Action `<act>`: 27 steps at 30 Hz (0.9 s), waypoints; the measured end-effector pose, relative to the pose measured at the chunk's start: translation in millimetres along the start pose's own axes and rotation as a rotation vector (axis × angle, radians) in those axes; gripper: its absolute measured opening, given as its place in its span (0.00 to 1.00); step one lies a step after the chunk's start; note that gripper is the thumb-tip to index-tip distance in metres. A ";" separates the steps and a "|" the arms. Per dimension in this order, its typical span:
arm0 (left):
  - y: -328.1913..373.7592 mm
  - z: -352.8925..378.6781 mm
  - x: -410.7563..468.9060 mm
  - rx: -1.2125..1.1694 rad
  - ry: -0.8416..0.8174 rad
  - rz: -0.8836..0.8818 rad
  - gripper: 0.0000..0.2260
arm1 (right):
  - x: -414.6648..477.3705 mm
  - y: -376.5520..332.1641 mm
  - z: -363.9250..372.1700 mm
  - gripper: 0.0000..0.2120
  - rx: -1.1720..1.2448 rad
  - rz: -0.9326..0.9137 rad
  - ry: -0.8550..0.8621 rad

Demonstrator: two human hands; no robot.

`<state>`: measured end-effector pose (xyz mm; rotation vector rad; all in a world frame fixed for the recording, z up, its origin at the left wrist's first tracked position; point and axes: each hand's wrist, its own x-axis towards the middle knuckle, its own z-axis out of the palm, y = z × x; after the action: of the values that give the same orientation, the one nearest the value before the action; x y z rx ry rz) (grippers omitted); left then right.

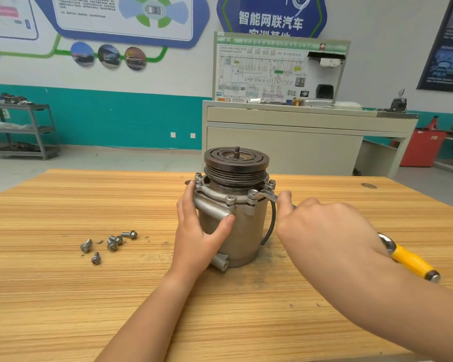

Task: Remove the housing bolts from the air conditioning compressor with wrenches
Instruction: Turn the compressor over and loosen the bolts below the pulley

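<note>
The grey air conditioning compressor (243, 231) stands upright on the wooden table (63, 296), its dark pulley (236, 163) on top. Several bolts sit in its flange. My left hand (198, 231) grips the housing's left side, thumb across the front. A silver wrench (268, 196) has its ring end on the bolt (253, 193) at the flange's front right. My right hand (327, 231) holds the wrench's shaft, and the hand hides most of it.
Several removed bolts (110, 244) lie loose on the table left of the compressor. A yellow-handled tool (409, 259) lies on the table, partly hidden behind my right wrist. A black cable (271, 226) hangs down the compressor's right side. A beige cabinet (298, 142) stands behind the table.
</note>
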<state>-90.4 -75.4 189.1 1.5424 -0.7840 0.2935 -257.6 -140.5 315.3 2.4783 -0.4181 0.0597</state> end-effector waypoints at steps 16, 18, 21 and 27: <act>1.1 -1.0 1.2 -0.003 0.001 0.008 0.36 | 80.2 91.6 42.9 0.22 -0.100 -0.256 0.358; 0.6 -1.3 0.8 -0.003 0.001 0.013 0.36 | 90.0 91.4 53.8 0.20 -0.081 -0.290 0.424; -1.2 -1.6 0.2 0.009 0.004 0.023 0.36 | 101.5 89.4 65.2 0.13 0.057 -0.369 0.611; -2.2 -1.3 0.2 0.018 0.006 0.020 0.36 | 112.5 74.5 75.7 0.09 0.221 -0.332 0.778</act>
<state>-88.6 -74.3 187.8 1.5510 -0.7942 0.3210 -178.2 -273.2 312.4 2.4590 0.3450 0.9319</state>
